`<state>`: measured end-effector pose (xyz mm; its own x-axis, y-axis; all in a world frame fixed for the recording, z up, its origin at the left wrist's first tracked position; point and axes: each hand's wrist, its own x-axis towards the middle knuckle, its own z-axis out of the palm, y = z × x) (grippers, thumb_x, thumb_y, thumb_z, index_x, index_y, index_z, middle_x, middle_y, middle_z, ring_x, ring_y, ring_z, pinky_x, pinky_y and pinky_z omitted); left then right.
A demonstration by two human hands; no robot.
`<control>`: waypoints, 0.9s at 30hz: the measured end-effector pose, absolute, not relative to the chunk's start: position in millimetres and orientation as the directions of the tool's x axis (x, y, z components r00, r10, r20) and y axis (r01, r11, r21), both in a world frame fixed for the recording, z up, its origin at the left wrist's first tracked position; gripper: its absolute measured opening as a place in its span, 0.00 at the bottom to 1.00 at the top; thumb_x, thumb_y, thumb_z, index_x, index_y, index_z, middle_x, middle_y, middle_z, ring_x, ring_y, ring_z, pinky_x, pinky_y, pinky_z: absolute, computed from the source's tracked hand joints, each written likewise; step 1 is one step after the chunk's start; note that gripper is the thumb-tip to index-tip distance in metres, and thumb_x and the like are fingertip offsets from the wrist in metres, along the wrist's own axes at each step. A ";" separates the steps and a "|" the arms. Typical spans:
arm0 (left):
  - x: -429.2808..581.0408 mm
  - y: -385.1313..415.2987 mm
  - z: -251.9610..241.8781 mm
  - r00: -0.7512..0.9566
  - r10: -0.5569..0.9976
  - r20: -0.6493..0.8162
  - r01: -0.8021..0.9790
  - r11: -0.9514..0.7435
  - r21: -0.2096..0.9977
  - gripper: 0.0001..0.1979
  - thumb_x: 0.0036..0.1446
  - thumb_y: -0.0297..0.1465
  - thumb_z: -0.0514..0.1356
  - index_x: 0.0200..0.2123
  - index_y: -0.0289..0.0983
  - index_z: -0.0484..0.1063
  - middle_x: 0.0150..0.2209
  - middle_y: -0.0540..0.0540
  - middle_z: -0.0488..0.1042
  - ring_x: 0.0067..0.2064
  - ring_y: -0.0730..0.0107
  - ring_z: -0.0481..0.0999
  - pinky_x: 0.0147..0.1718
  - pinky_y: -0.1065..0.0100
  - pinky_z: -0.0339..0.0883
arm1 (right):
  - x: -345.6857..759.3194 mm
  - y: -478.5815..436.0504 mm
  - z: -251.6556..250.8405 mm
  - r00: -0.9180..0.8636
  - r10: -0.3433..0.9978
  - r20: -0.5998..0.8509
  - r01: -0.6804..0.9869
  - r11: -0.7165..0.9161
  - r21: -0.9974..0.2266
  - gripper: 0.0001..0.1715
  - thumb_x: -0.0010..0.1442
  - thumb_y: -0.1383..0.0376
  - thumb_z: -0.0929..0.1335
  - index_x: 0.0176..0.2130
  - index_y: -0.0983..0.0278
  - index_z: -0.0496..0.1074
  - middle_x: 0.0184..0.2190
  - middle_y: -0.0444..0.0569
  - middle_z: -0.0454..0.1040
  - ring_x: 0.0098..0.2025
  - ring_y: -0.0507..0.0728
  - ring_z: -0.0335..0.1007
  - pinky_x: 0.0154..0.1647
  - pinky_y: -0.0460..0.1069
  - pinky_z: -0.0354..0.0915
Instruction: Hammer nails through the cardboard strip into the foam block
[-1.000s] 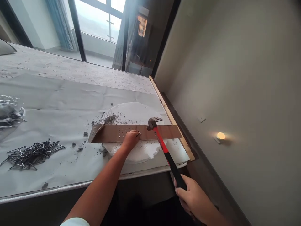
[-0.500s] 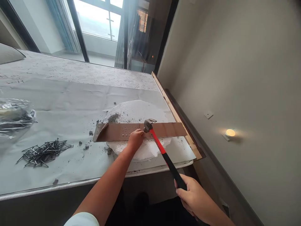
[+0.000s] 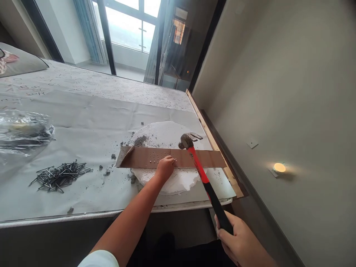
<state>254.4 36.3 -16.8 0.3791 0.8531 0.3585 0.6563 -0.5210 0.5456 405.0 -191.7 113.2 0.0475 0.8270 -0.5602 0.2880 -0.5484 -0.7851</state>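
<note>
The right hand [image 3: 236,237] grips the hammer [image 3: 198,170] ready; the left hand's [image 3: 165,167] curled fingers [image 3: 172,160] hold the brown strip [image 3: 139,157] steady.

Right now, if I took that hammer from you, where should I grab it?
Take the red shaft just below the hammer's head, from the far side: the right hand closes on the black grip, while the slim red stretch stands free, tilted up over the brown strip.
</note>
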 end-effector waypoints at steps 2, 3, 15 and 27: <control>254.7 33.9 -16.7 0.354 0.857 0.373 0.667 -0.512 0.542 0.16 0.57 0.29 0.49 0.21 0.36 0.72 0.26 0.47 0.68 0.27 0.73 0.66 0.28 0.71 0.57 | 406.0 -191.7 109.2 0.043 0.812 -0.582 0.319 -0.563 -0.762 0.06 0.49 0.71 0.58 0.25 0.60 0.55 0.08 0.31 0.47 0.09 0.45 0.41 0.11 0.42 0.40; 254.7 32.7 -16.1 0.345 0.854 0.389 0.675 -0.514 0.530 0.16 0.57 0.29 0.49 0.21 0.36 0.72 0.27 0.46 0.69 0.29 0.72 0.66 0.29 0.70 0.58 | 406.3 -191.5 108.3 0.031 0.802 -0.597 0.336 -0.571 -0.749 0.06 0.48 0.72 0.58 0.25 0.60 0.55 0.08 0.31 0.47 0.09 0.45 0.41 0.11 0.43 0.40; 251.8 27.3 -5.9 0.287 0.838 0.464 0.700 -0.514 0.496 0.13 0.52 0.28 0.56 0.17 0.39 0.74 0.55 0.48 0.65 0.58 0.49 0.53 0.52 0.46 0.46 | 403.6 -187.4 105.1 0.066 0.781 -0.622 0.363 -0.599 -0.714 0.07 0.50 0.72 0.58 0.25 0.60 0.55 0.08 0.31 0.46 0.10 0.46 0.41 0.12 0.44 0.40; 231.2 32.4 6.1 0.204 0.889 0.410 0.547 -0.451 0.705 0.18 0.47 0.26 0.57 0.43 0.41 0.73 0.58 0.44 0.61 0.58 0.51 0.58 0.51 0.49 0.58 | 403.1 -188.6 110.0 0.037 0.810 -0.586 0.360 -0.558 -0.748 0.04 0.51 0.68 0.60 0.26 0.61 0.57 0.10 0.32 0.47 0.11 0.45 0.43 0.12 0.43 0.42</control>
<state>231.2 32.4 6.1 0.2035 0.8890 0.4102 0.5475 -0.4506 0.7051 403.1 -188.6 110.0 0.0367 0.8096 -0.5858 0.3595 -0.5576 -0.7482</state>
